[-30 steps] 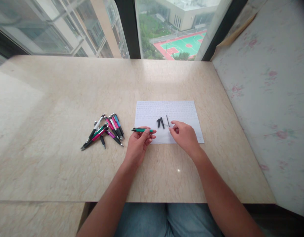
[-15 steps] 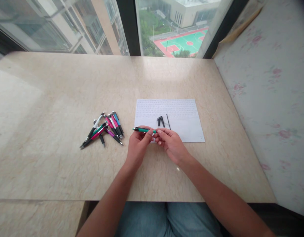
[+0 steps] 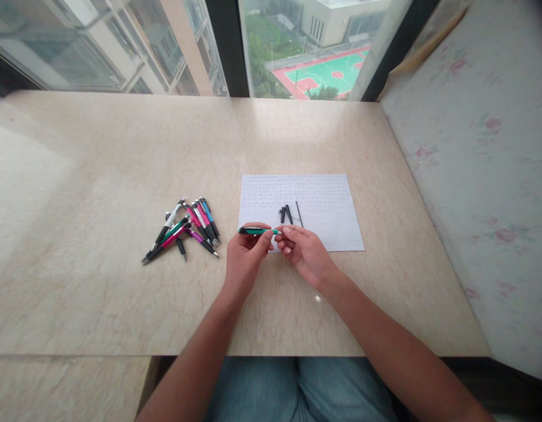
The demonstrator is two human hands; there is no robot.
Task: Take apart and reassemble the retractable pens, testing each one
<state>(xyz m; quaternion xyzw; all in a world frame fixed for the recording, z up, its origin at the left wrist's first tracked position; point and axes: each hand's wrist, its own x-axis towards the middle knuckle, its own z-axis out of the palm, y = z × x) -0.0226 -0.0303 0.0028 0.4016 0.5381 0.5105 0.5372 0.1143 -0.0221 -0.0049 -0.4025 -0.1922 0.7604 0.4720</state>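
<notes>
A green pen barrel with a black clip [image 3: 253, 231] lies sideways in my left hand [image 3: 244, 261], pinched between thumb and fingers. At its right end, the fingertips of my right hand [image 3: 308, 258] close on the tip, partly hiding it. Both hands are just over the near edge of a white sheet of paper [image 3: 335, 220] with rows of writing. Beyond my fingers, two short black pen parts [image 3: 283, 215] and a thin dark refill [image 3: 300, 214] rest on this sheet.
Left of my hands lies a loose pile of click pens [image 3: 203, 220] in pink, white, blue, green and purple. The stone-patterned tabletop [image 3: 99, 293] meets a window at the back and a flowered wall [image 3: 486, 176] on the right.
The green barrel has turned a little about its length, so its black clip side faces me more. My hands have hardly moved; the view has shifted slightly.
</notes>
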